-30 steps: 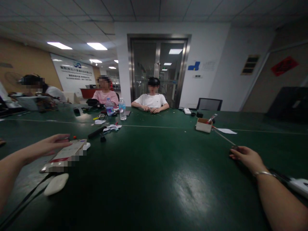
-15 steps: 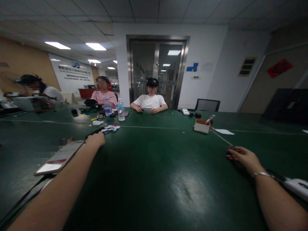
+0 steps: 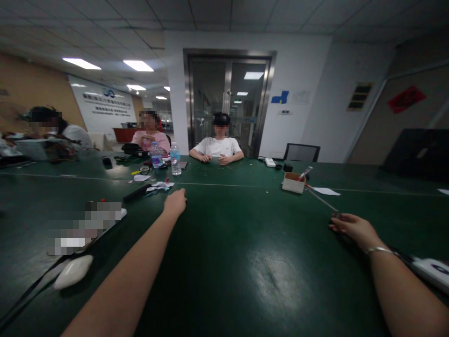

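My left hand (image 3: 176, 203) hovers over or rests on the green table (image 3: 228, 262), fingers curled, with the back of the hand toward me. Anything inside it is hidden. Close by on its left lie crumpled white papers (image 3: 161, 186) and a long black object (image 3: 136, 193). On the right side, my right hand (image 3: 354, 229) has its fingertips closed on a small dark piece (image 3: 336, 216) whose kind I cannot make out. A thin grey rod or cord (image 3: 322, 201) runs from this piece toward a small cardboard box (image 3: 293, 183), which holds a red and clear item.
A phone (image 3: 84, 231) and a white rounded object (image 3: 74, 272) lie at left. Two water bottles (image 3: 176, 159) stand farther back. A white power strip (image 3: 433, 271) is at the right edge. Across the table sits a person in white (image 3: 221, 147); others sit to the left.
My left hand has moved right, away from the black object and papers, uncovering them and the white rounded object. My right hand stays nearly still.
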